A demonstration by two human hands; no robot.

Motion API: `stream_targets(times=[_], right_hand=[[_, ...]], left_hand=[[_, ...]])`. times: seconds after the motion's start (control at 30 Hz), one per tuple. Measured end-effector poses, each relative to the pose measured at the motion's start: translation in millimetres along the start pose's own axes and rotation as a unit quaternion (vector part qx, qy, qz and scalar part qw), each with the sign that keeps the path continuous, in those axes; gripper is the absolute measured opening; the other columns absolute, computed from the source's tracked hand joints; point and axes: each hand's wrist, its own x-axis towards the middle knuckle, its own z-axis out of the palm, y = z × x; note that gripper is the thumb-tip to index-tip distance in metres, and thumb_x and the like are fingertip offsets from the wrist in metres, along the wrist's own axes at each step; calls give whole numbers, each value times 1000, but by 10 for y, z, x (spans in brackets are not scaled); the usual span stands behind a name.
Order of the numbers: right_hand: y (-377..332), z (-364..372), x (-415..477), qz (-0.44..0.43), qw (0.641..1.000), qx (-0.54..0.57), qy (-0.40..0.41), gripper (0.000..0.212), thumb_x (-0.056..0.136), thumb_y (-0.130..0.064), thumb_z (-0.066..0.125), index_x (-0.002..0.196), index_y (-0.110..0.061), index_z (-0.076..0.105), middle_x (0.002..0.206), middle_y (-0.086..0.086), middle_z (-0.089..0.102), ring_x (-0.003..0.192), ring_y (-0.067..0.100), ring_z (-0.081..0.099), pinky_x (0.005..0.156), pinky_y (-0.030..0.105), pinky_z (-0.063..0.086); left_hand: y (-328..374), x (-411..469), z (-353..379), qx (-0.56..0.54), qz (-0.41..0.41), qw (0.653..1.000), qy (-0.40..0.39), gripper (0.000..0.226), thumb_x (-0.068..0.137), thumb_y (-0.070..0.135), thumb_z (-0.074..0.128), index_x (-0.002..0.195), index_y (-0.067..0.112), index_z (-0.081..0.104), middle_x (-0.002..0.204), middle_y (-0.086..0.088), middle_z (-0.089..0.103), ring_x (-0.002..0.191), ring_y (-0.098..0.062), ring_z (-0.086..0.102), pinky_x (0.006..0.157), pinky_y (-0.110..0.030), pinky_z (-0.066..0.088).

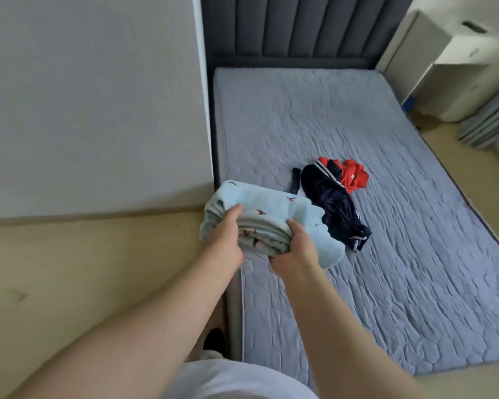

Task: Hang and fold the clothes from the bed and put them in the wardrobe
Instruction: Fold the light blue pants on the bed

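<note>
A folded light-blue garment (267, 205) with small brown prints is held just above the bed's left edge. My left hand (226, 236) grips its near left side, thumb on top. My right hand (296, 250) grips its near right side, thumb over the folded layers. Just beyond it on the blue-grey quilted mattress (401, 226) lies a dark navy garment (332, 205) with white stripes, stretched out. A crumpled red garment (353, 177) lies against the navy one's far right side. No wardrobe is in view.
A pale wall (92, 110) runs along the bed's left, with beige floor (84, 269) below it. A dark padded headboard (294, 27) stands at the far end. White furniture (432, 61) and stacked grey mats (493, 122) sit at the right.
</note>
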Motion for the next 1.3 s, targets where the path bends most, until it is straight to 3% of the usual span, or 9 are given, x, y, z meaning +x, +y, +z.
stream_targets(times=[0.07, 0.17, 0.23, 0.4, 0.67, 0.8, 0.97, 1.2, 1.3], right_hand=[[214, 270, -202, 0, 998, -56, -10, 44, 77, -26, 85, 113, -6, 69, 99, 14, 76, 82, 34, 75, 75, 52, 62], [684, 585, -535, 19, 992, -121, -37, 53, 67, -26, 92, 109, -5, 67, 97, 13, 75, 78, 34, 75, 72, 52, 63], [1083, 730, -713, 45, 985, -152, -73, 50, 67, -27, 92, 105, -6, 68, 94, 11, 75, 73, 32, 75, 66, 50, 63], [2103, 997, -1388, 113, 944, -243, -190, 38, 74, -29, 87, 101, -7, 72, 89, 8, 78, 74, 30, 76, 78, 47, 63], [3620, 1551, -2561, 104, 864, -380, -313, 47, 72, -36, 88, 105, -8, 68, 76, 4, 77, 66, 25, 76, 62, 35, 62], [4527, 1922, -3098, 102, 831, -417, -355, 49, 73, -36, 87, 108, -9, 68, 87, 6, 78, 73, 27, 76, 69, 38, 64], [5655, 2577, -3845, 106, 795, -442, -402, 42, 76, -35, 85, 106, -9, 69, 86, 6, 78, 71, 26, 76, 62, 33, 61], [6866, 3597, -4799, 136, 754, -431, -477, 42, 76, -33, 87, 106, -9, 70, 88, 7, 78, 70, 24, 76, 49, 27, 56], [7328, 4142, -5132, 137, 732, -426, -514, 43, 77, -33, 86, 107, -8, 69, 89, 9, 78, 68, 25, 76, 47, 29, 56]], left_hand=[[215, -162, -344, -58, 28, 998, 18, 46, 83, 43, 78, 114, 10, 70, 103, -11, 77, 90, -30, 75, 73, -40, 61], [456, -476, -966, -135, 76, 985, 80, 44, 86, 40, 77, 115, 8, 69, 104, -13, 76, 93, -32, 74, 84, -46, 61], [571, -701, -1427, -170, 117, 968, 142, 43, 84, 36, 80, 114, 8, 68, 103, -13, 76, 92, -33, 75, 89, -50, 60], [781, -1378, -2611, -264, 161, 923, 230, 43, 82, 39, 81, 112, 11, 70, 102, -13, 76, 93, -33, 74, 92, -47, 58], [1080, -2233, -4338, -412, 259, 834, 260, 41, 92, 44, 69, 115, 9, 69, 107, -15, 76, 99, -32, 73, 86, -42, 58], [1381, -2488, -5235, -449, 291, 797, 283, 43, 90, 48, 69, 113, 11, 70, 108, -14, 76, 102, -30, 72, 97, -43, 55], [1986, -2755, -6430, -486, 353, 745, 290, 49, 91, 45, 69, 125, 10, 68, 115, -12, 74, 109, -28, 70, 103, -43, 52], [3059, -3184, -7797, -504, 416, 694, 303, 48, 91, 43, 70, 124, 9, 68, 114, -15, 74, 106, -30, 71, 94, -42, 56], [3585, -3279, -8287, -501, 454, 679, 284, 32, 93, 38, 68, 103, 8, 72, 96, -16, 77, 76, -25, 77, 58, -32, 61]])
